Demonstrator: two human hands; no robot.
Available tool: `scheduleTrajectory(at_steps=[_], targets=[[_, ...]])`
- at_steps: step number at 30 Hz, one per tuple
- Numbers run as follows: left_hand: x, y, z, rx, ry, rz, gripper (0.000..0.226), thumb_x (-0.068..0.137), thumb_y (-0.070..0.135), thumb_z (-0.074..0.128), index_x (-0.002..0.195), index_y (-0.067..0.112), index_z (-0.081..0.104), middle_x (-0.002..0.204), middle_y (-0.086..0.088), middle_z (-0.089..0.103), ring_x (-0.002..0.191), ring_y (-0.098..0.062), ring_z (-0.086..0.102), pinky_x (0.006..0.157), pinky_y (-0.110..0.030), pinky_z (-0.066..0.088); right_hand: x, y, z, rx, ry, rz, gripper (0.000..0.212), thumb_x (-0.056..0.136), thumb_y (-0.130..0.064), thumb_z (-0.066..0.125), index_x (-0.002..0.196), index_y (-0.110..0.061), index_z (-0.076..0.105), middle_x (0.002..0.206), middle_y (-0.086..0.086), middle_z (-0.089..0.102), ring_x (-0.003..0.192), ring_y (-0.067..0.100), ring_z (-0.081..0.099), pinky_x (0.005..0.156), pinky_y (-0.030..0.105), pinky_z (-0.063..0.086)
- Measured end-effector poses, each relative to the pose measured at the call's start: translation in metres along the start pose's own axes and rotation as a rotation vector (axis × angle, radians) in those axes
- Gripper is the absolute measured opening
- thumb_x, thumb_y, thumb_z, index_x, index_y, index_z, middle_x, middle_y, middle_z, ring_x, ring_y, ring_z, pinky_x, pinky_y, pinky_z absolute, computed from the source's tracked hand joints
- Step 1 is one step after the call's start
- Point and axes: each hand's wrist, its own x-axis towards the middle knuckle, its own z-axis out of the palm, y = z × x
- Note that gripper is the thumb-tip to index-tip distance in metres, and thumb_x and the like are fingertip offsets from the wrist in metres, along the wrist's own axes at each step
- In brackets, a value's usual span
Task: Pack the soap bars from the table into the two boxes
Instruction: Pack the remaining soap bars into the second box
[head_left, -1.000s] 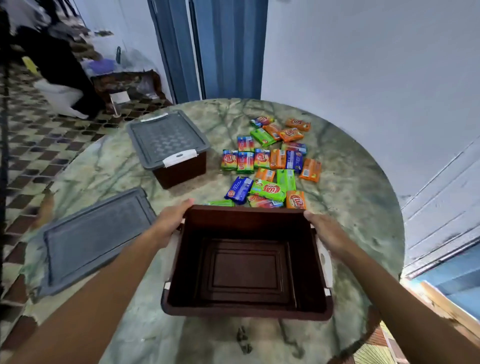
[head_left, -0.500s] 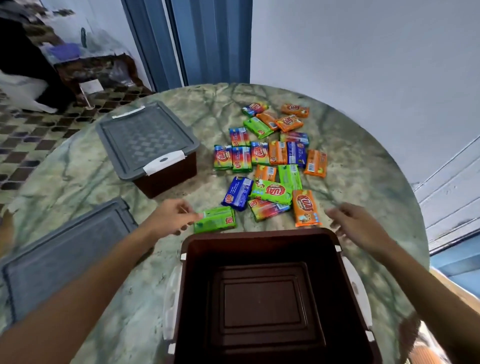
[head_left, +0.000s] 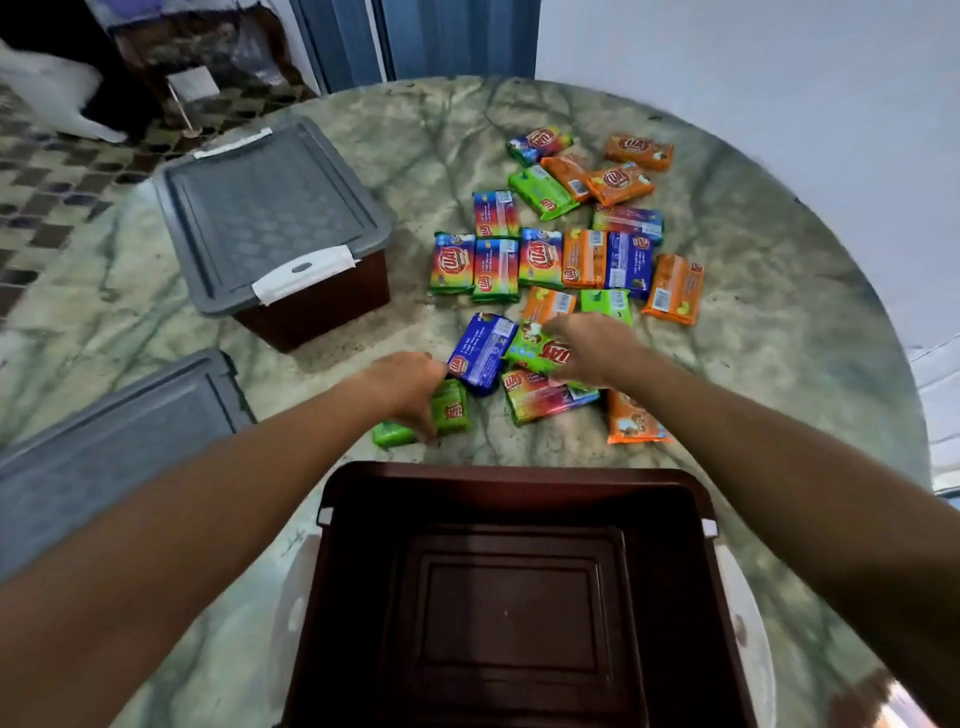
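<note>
Several wrapped soap bars, orange, green, blue and rainbow (head_left: 496, 267), lie scattered on the round marble table (head_left: 789, 374). An open brown box (head_left: 511, 477) stands empty at the near edge. My left hand (head_left: 408, 384) closes on a green soap bar (head_left: 451, 413) just beyond the box's far left corner. Beside it lies a blue bar (head_left: 480, 351). My right hand (head_left: 597, 348) grips another green soap bar (head_left: 535, 353) that rests on top of other bars. A second brown box with a grey lid (head_left: 270, 218) clipped on sits at the far left.
A loose grey lid (head_left: 114, 441) lies at the table's left edge. A white wall rises behind the table on the right, and blue door panels (head_left: 447, 36) stand at the back. The tiled floor at the far left holds dark clutter.
Both hands let go of the open box and reached forward to the soap bars. The left hand went to the nearest green bar and the right hand to a green bar in the pile.
</note>
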Motion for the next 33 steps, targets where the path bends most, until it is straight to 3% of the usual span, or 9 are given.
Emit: scheduleTrajectory(at_steps=[5, 8, 12, 17, 25, 27, 30, 31, 33], targets=[[-0.061, 0.001, -0.052, -0.182, 0.294, 0.102, 0.065, 0.058, 0.045, 0.082, 0.111, 0.016, 0.06, 0.108, -0.004, 0.064, 0.091, -0.02, 0.056, 0.08, -0.031, 0.048, -0.061, -0.021, -0.066, 0.153, 0.144, -0.08, 0.072, 0.077, -0.036, 0.074, 0.14, -0.021, 0.043, 0.111, 0.007, 0.067, 0.094, 0.019, 0.06, 0.081, 0.032, 0.049], [-0.126, 0.018, -0.083, -0.113, 0.358, 0.196, 0.075, 0.056, 0.054, 0.079, 0.117, 0.016, 0.058, 0.107, -0.001, 0.061, 0.098, -0.022, 0.056, 0.084, -0.033, 0.047, -0.122, -0.037, -0.114, 0.212, 0.007, -0.141, 0.076, 0.067, -0.04, 0.08, 0.135, -0.029, 0.048, 0.107, -0.004, 0.061, 0.077, 0.003, 0.054, 0.075, 0.027, 0.044], [-0.183, 0.058, -0.063, 0.063, 0.219, 0.283, 0.062, 0.054, 0.061, 0.07, 0.101, 0.022, 0.057, 0.097, 0.003, 0.057, 0.089, -0.018, 0.055, 0.076, -0.031, 0.049, -0.187, -0.063, -0.119, 0.071, -0.321, -0.209, 0.072, 0.063, -0.051, 0.078, 0.127, -0.037, 0.049, 0.098, -0.017, 0.051, 0.085, 0.005, 0.052, 0.073, 0.028, 0.046], [-0.166, 0.095, 0.006, 0.13, -0.024, 0.282, 0.049, 0.064, 0.046, 0.074, 0.098, 0.017, 0.056, 0.102, -0.005, 0.061, 0.094, -0.027, 0.061, 0.077, -0.035, 0.049, -0.207, -0.088, -0.014, -0.169, -0.327, -0.215, 0.063, 0.07, -0.039, 0.07, 0.127, -0.021, 0.05, 0.11, 0.002, 0.064, 0.1, 0.025, 0.062, 0.075, 0.033, 0.05], [-0.146, 0.104, 0.043, 0.132, -0.022, 0.302, 0.052, 0.08, 0.047, 0.066, 0.116, 0.012, 0.054, 0.116, -0.009, 0.056, 0.106, -0.029, 0.058, 0.083, -0.038, 0.048, -0.195, -0.096, 0.034, -0.159, -0.237, -0.178, 0.05, 0.085, -0.028, 0.061, 0.131, -0.014, 0.045, 0.127, 0.009, 0.051, 0.113, 0.031, 0.052, 0.084, 0.041, 0.05], [-0.157, 0.097, 0.025, 0.027, 0.144, 0.388, 0.043, 0.084, 0.05, 0.058, 0.114, 0.018, 0.057, 0.108, -0.002, 0.059, 0.098, -0.023, 0.06, 0.078, -0.035, 0.048, -0.2, -0.095, 0.011, -0.013, -0.135, -0.195, 0.038, 0.087, -0.031, 0.058, 0.123, -0.018, 0.053, 0.121, 0.004, 0.056, 0.11, 0.027, 0.056, 0.082, 0.037, 0.047], [-0.163, 0.075, 0.002, -0.053, 0.608, 0.464, 0.029, 0.081, 0.037, 0.056, 0.1, 0.018, 0.065, 0.087, 0.001, 0.063, 0.08, -0.02, 0.063, 0.061, -0.029, 0.049, -0.199, -0.085, -0.024, 0.132, 0.263, -0.216, 0.022, 0.081, -0.026, 0.061, 0.101, -0.017, 0.062, 0.097, 0.001, 0.067, 0.092, 0.027, 0.064, 0.067, 0.033, 0.047], [-0.161, 0.065, -0.003, -0.074, 0.66, 0.429, 0.029, 0.076, 0.034, 0.059, 0.099, 0.017, 0.066, 0.087, 0.0, 0.064, 0.081, -0.021, 0.063, 0.061, -0.029, 0.05, -0.195, -0.077, -0.031, 0.122, 0.354, -0.201, 0.024, 0.077, -0.027, 0.065, 0.099, -0.017, 0.064, 0.093, 0.002, 0.067, 0.09, 0.027, 0.064, 0.065, 0.032, 0.046], [-0.151, 0.047, -0.009, -0.105, 0.492, 0.305, 0.041, 0.076, 0.033, 0.066, 0.114, 0.018, 0.061, 0.103, -0.002, 0.062, 0.099, -0.023, 0.057, 0.075, -0.034, 0.049, -0.186, -0.061, -0.038, 0.056, 0.259, -0.101, 0.043, 0.076, -0.035, 0.071, 0.115, -0.019, 0.059, 0.11, 0.003, 0.063, 0.105, 0.026, 0.058, 0.075, 0.033, 0.045]])
